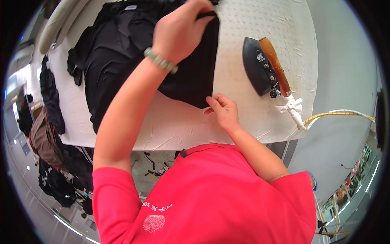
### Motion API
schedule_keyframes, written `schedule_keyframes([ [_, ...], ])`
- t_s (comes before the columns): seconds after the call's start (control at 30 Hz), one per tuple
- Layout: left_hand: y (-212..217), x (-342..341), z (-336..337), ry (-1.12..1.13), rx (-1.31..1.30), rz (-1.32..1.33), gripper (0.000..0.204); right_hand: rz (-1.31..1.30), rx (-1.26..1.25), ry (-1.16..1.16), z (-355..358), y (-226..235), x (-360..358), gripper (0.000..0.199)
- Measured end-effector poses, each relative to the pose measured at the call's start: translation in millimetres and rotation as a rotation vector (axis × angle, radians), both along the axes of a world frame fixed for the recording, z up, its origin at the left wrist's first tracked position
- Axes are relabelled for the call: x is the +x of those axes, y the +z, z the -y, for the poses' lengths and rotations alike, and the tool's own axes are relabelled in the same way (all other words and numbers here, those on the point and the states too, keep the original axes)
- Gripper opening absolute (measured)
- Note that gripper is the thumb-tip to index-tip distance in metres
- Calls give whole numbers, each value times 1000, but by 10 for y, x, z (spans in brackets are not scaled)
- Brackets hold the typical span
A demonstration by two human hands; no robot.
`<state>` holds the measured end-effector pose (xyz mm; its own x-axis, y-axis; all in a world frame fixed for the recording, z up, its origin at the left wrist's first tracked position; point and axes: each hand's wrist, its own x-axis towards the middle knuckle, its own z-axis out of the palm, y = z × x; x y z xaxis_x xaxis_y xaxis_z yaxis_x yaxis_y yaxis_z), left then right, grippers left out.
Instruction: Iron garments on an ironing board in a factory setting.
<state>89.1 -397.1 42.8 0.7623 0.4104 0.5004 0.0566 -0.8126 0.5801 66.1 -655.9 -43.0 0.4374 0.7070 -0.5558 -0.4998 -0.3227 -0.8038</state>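
Note:
A black garment [118,53] lies spread over the white padded ironing table [166,126], with a small pale label near its far edge. My left hand [180,30], with a beaded bracelet at the wrist, reaches across the cloth and grips its far right corner between closed fingers. At the near right corner, my right hand [224,112] pinches the garment's edge between thumb and fingers. The right edge runs fairly straight between my two hands. Some of the garment is hidden under my left forearm.
To the right of the garment an iron [258,67] with a black body and brown handle rests on the table. White cloth is knotted at its yellow-and-white cord [339,114]. Dark clothes [50,95] hang at the left edge. A padded arm board [61,24] stands at the far left.

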Motion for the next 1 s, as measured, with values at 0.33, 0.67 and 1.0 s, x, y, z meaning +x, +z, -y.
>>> schedule_keyframes([
  [0.33, -1068, 780, -138, -152, 416, 42, 26, -313, -156, -282, -186, -224, 218, 25],
  [0.67, -989, -266, 104, -190, 270, -345, 33, -214, -230, -157, -205, -134, 252, 24],
  [1.0, -1122, -146, 335, -431, 258, -429, 67, -242, -264, -140, -208, -112, 216, 24],
])
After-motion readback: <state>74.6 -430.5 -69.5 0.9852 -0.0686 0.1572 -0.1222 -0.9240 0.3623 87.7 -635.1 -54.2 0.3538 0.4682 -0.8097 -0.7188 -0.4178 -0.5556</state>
